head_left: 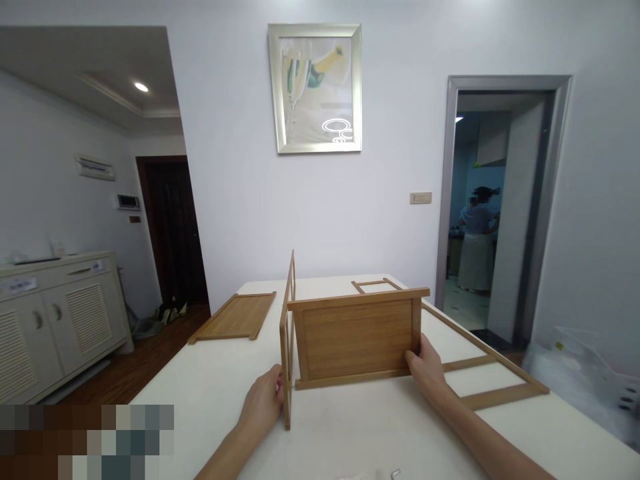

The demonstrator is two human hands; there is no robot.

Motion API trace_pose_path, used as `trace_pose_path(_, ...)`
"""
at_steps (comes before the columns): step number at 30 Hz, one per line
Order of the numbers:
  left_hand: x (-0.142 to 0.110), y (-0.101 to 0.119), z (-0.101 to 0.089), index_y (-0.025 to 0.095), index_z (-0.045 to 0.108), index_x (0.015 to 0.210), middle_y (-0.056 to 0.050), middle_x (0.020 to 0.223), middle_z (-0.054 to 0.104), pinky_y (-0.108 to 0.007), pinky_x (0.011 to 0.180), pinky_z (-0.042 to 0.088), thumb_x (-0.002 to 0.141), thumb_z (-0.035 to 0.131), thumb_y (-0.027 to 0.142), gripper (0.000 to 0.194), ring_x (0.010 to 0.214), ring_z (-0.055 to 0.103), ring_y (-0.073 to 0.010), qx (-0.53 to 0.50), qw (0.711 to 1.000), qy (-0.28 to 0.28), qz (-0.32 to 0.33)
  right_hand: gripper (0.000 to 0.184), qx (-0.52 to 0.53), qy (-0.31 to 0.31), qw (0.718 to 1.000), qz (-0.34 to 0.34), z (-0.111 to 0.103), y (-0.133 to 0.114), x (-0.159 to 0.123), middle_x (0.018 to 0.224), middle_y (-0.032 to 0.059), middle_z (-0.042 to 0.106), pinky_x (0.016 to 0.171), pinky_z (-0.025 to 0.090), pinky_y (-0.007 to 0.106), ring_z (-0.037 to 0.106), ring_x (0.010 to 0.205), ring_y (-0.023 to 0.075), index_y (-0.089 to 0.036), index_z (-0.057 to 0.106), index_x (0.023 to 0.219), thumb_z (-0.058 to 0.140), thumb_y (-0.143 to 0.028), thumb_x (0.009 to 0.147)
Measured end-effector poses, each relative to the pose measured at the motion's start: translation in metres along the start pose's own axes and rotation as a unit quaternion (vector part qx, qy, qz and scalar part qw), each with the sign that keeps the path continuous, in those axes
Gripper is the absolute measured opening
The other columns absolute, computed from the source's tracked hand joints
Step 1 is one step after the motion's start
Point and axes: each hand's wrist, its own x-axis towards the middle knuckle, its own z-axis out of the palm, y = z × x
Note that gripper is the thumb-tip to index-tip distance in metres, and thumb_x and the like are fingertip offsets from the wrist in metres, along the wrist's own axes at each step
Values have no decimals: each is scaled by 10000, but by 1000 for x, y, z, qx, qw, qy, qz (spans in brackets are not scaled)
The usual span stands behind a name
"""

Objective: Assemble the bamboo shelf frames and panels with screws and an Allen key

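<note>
My left hand (267, 393) grips the lower part of a narrow wooden frame (286, 353) that stands upright, seen nearly edge-on. With its fingers behind and thumb in front, my right hand (425, 367) holds the right end of a wooden panel (357, 339) with raised rails. The panel stands on its long edge, and its left end meets or nearly meets the upright frame; I cannot tell whether they are joined. A second wooden panel (235, 317) lies flat to the left. Beyond my right hand a ladder-like wooden frame (493, 360) lies flat.
All this is on a white table (210, 400). A small wooden frame piece (377, 285) lies at the far end. Near the front edge is a small bent metal hex key (396, 474). A white cabinet (60, 300) stands left; a person (477, 233) stands beyond the right doorway.
</note>
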Motion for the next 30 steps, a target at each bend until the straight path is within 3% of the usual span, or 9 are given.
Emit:
trace_pose_path(11,2,-4,4,218,544,914,12,798,686,-210,598,376,811,456,89,187,719,635,-140,-11,1000,10,7,420,3,-9,1000,-4,5,8,1,884,55,660,704,441,323,586,844,252,-184,565,990,416,-242,601)
trace_pose_path(21,9,-15,11,217,575,901,8,822,694,-216,626,413,761,461,65,235,744,649,-151,-80,997,20,3,459,24,-16,1000,-8,10,15,1,956,67,661,756,440,330,584,894,254,-180,558,1025,416,-223,591)
trace_pose_path(30,11,-13,-1,191,600,868,-7,775,690,-232,677,426,790,481,100,168,748,649,-161,-61,997,28,-33,429,39,-28,999,-14,10,11,-3,976,49,653,798,444,337,583,910,242,-202,534,1024,429,-211,608)
